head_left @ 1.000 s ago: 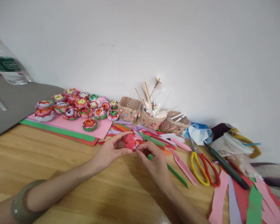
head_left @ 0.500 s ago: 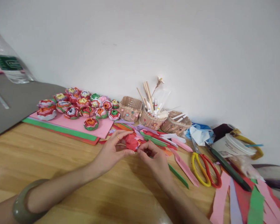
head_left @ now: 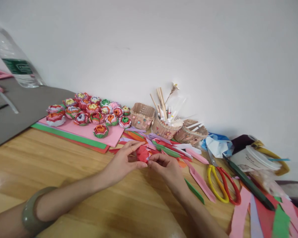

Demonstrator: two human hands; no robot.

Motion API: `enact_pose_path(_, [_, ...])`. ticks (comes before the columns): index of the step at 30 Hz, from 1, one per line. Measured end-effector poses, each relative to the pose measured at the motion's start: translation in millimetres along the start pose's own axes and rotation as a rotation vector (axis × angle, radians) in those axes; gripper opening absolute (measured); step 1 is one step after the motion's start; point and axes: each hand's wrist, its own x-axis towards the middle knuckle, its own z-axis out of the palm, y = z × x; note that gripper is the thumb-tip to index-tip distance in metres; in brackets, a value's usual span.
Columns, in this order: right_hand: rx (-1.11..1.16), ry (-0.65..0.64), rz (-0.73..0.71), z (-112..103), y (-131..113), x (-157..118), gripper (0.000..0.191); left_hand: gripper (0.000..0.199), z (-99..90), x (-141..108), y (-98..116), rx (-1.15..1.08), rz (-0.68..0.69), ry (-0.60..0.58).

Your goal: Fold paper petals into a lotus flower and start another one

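Between my hands, just above the wooden table point(head_left: 94, 211), is a red paper flower point(head_left: 142, 154). My left hand point(head_left: 125, 158) holds it from the left, with fingers over the top and thumb below. My right hand point(head_left: 165, 167) pinches at its lower right edge, where a bit of pale paper shows; what exactly the fingertips grip is too small to tell. Behind the flower lies a heap of folded paper strips point(head_left: 167, 148) in red, green, pink, white and purple. Several finished paper flowers point(head_left: 100, 131) sit on pink paper sheets point(head_left: 111, 135) at the left.
Along the wall stand three decorated baskets point(head_left: 142, 116), one with sticks and pens. Scissors point(head_left: 223, 185), a dark green pen-like tool point(head_left: 250, 185), a white tub point(head_left: 255, 158) and cut paper strips point(head_left: 257, 215) lie right. A plastic bottle point(head_left: 20, 67) stands on a grey mat point(head_left: 48, 99).
The whole scene has shifted slightly right in view as the head turned a little left. Both hands stay on the red paper flower, with only small finger movement.
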Motion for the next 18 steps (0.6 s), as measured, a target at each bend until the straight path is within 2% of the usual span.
enact_pose_path(5, [-0.112,-0.008,-0.021,-0.8,-0.5,-0.5,0.014,0.05,-0.1,0.3,0.9,0.036,0.002,0.022])
enact_pose_path(10, [-0.226,0.018,-0.113,0.5,3.8,-3.4,0.016,0.051,-0.3,1.7,-2.6,0.053,-0.021,0.042])
enact_pose_path(14, [-0.246,0.096,-0.197,2.7,2.8,-6.0,0.014,0.055,0.2,1.7,-1.4,-0.001,-0.063,0.026])
enact_pose_path(18, [-0.25,0.1,-0.215,3.4,0.5,-5.1,0.013,0.059,0.3,2.1,2.4,-0.086,-0.142,0.0])
